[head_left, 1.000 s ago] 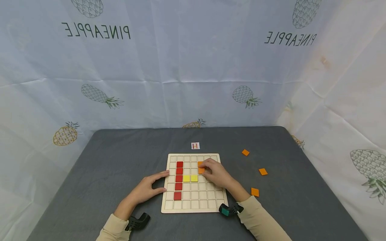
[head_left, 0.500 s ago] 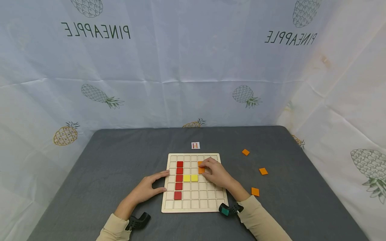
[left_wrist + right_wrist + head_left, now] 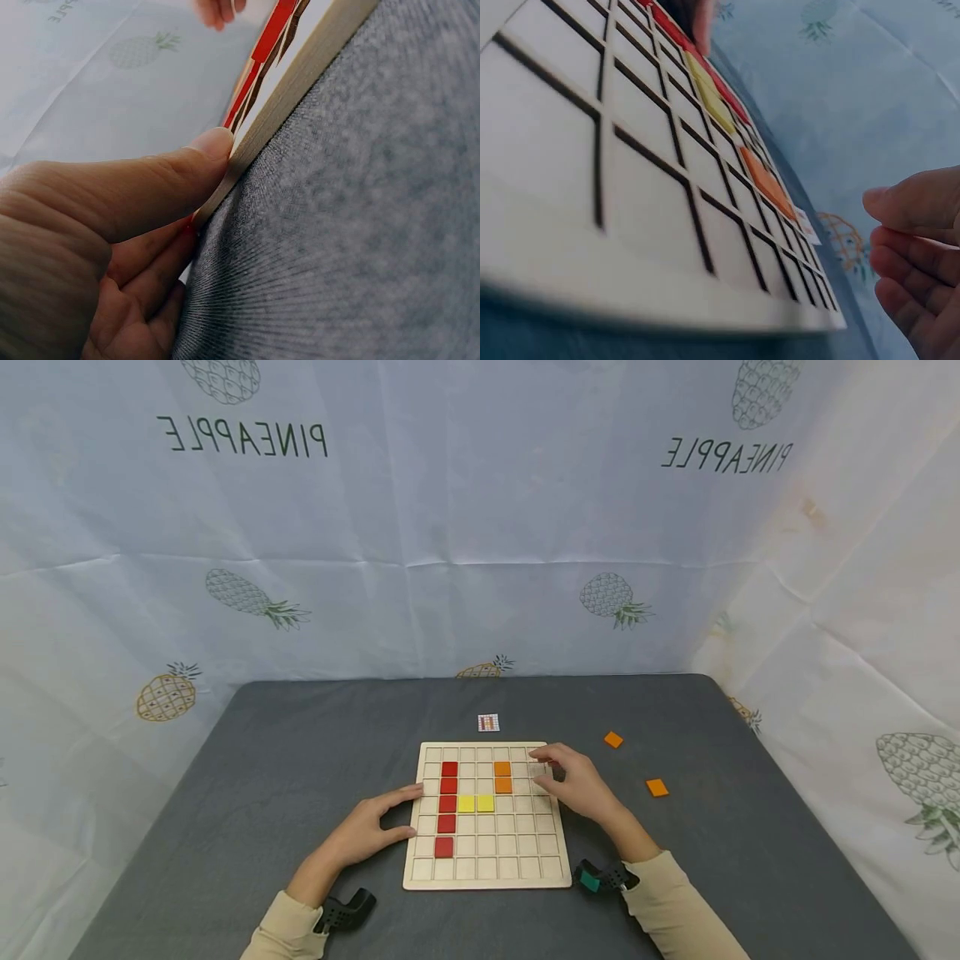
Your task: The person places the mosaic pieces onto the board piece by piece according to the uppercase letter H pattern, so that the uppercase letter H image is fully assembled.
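Note:
A pale wooden grid board (image 3: 487,868) lies before me on the table. A column of several red tiles (image 3: 447,804) fills its left part, beside two yellow tiles (image 3: 476,804) and two orange tiles (image 3: 502,769) further right. My left hand (image 3: 363,835) rests against the board's left edge, thumb and fingers spread; the left wrist view puts the thumb (image 3: 172,180) right at that edge. Over the upper right edge of the board is my right hand (image 3: 581,785), thumb and fingers apart. In the right wrist view, that hand (image 3: 922,255) holds nothing.
Two loose orange tiles, one farther back (image 3: 613,740) and one nearer (image 3: 657,787), lie right of the board. Behind it is a small printed pattern card (image 3: 488,723). The grey table (image 3: 337,718) backs onto a hanging pineapple-print cloth (image 3: 480,518).
My right hand has let go of the orange tile in the grid and moved right to the board's edge. Its forearm covers the nearest loose orange tile. The left hand stays in place.

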The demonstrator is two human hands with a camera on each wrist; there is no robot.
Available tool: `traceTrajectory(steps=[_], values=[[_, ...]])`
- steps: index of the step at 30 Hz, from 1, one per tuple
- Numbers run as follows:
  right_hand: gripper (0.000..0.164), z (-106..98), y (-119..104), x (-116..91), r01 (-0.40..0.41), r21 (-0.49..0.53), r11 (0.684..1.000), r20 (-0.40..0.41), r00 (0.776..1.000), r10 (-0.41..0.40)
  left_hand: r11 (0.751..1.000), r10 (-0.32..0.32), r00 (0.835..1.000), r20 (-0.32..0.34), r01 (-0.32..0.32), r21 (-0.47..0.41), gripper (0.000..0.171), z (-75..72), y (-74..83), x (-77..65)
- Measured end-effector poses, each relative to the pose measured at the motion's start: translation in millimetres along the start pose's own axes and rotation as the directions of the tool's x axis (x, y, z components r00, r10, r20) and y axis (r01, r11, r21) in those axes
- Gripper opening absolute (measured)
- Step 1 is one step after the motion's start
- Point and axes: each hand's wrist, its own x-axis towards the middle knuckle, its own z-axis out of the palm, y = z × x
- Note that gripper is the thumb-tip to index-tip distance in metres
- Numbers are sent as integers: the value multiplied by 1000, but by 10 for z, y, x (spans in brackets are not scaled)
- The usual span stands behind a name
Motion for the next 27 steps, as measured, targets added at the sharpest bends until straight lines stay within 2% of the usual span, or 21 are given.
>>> traceTrajectory(steps=[8, 14, 20, 27], values=[[38, -425, 275, -256, -32, -54, 998, -114, 993, 26, 1000, -1, 1000, 0, 1, 2, 59, -1, 14, -1], [37, -754, 502, -504, -59, -78, 995, -165, 985, 46, 1000, -9, 1000, 4, 9, 3, 59, 3, 13, 2], [38, -994, 766, -745, -98, -40, 994, -163, 983, 90, 1000, -15, 1000, 7, 15, 3, 60, 13, 5, 2], [41, -1080, 1066, -910, -160, -22, 987, -118, 981, 156, 1000, -16, 1000, 8, 16, -5, 60, 15, 1, 1]])
